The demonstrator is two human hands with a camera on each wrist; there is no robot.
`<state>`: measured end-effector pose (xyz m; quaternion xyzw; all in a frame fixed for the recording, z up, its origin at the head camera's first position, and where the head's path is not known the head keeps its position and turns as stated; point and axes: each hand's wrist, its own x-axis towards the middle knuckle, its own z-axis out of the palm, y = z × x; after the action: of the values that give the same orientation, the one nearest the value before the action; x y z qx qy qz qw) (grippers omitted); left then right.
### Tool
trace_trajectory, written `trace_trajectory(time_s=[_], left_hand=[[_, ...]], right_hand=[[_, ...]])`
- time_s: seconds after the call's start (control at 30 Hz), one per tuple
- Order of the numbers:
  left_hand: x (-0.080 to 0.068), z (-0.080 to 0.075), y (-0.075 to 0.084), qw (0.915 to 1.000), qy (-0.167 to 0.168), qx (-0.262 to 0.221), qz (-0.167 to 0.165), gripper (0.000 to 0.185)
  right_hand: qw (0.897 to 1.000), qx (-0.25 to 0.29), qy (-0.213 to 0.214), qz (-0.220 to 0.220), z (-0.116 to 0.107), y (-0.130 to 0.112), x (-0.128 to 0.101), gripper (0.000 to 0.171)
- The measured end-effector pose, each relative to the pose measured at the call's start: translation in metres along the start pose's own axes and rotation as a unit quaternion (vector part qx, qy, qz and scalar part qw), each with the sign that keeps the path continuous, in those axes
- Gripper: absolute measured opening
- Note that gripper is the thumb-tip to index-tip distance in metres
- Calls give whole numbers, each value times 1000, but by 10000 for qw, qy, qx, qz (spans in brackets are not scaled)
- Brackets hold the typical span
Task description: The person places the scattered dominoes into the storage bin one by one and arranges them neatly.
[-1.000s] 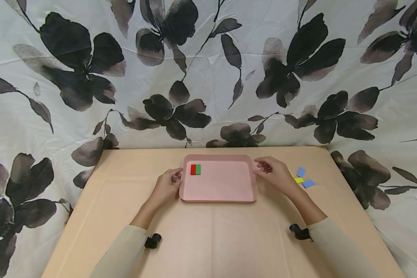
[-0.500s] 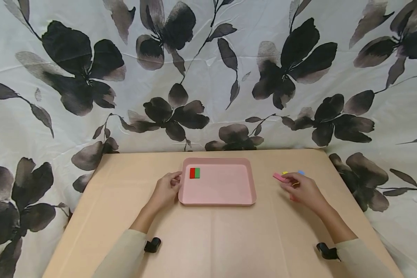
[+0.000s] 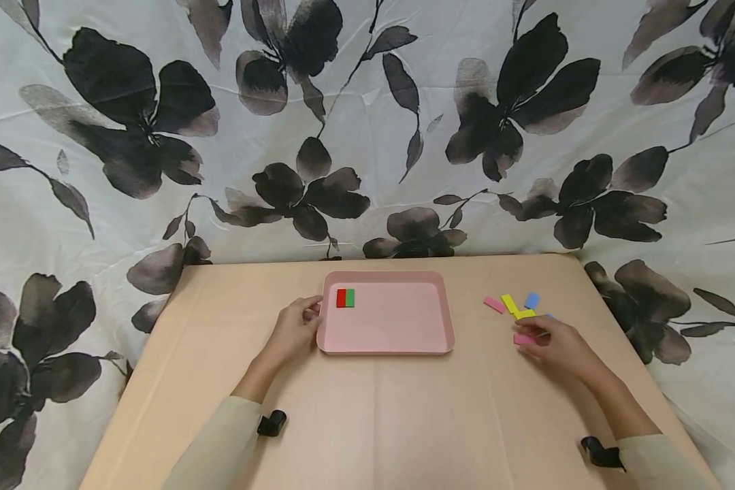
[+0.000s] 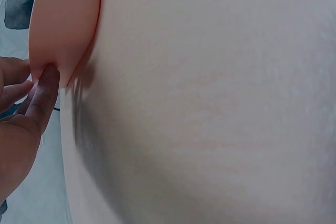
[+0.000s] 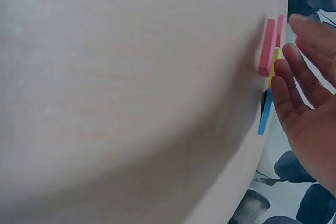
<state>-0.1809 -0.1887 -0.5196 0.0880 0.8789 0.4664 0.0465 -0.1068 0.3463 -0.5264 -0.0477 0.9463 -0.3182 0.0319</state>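
- Compared with one second ago, the right hand (image 3: 554, 344) is no longer beside the three o'clock rim of the smooth pink rectangular tray (image 3: 398, 320); now it is farther out in that direction, above the loose pieces.
- In my judgement, this means that the attention goes to these pieces, while the tray stays in place under the left hand (image 3: 297, 327).
- The tray lies on the light-brown desk (image 3: 373, 422). In it, toward ten o'clock, a flat red piece (image 3: 340, 298) and a flat green piece (image 3: 350, 298) stand side by side, touching.
- The left hand is at the tray's nine o'clock side; its bent fingers and thumb hold the rim narrowly.
- The right hand looks relaxed, its fingers moderately spread. A flat pink piece (image 3: 522, 339) is at its nine o'clock; I cannot tell if the fingertips touch it.
- From the right hand, a second pink piece (image 3: 494, 304) and two flat yellow pieces (image 3: 510, 304) lie toward ten o'clock, and a flat blue piece (image 3: 531, 301) toward eleven.
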Motion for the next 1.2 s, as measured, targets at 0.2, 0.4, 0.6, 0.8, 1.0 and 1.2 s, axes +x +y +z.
trace_trajectory(time_s=[0.2,0.4,0.6,0.8,1.0,1.2], left_hand=[[5,2,1,10000,38,-12,-33,46],[6,2,0,10000,69,-25,-29,46],[6,2,1,9999,115,-3,11,47],[7,2,1,9999,140,-13,48,46],[6,1,0,9999,114,12,2,46],[6,0,1,10000,70,-14,-21,47]], right_hand=[[9992,-145,-372,-42,-2,8,9,41],[9991,-194,-335,-187,4,7,14,33],[9992,-32,-310,-256,11,2,18,35],[9989,83,-425,-172,11,-1,17,43],[9961,331,-744,-350,9,2,18,49],[9968,217,-691,-346,10,1,18,47]])
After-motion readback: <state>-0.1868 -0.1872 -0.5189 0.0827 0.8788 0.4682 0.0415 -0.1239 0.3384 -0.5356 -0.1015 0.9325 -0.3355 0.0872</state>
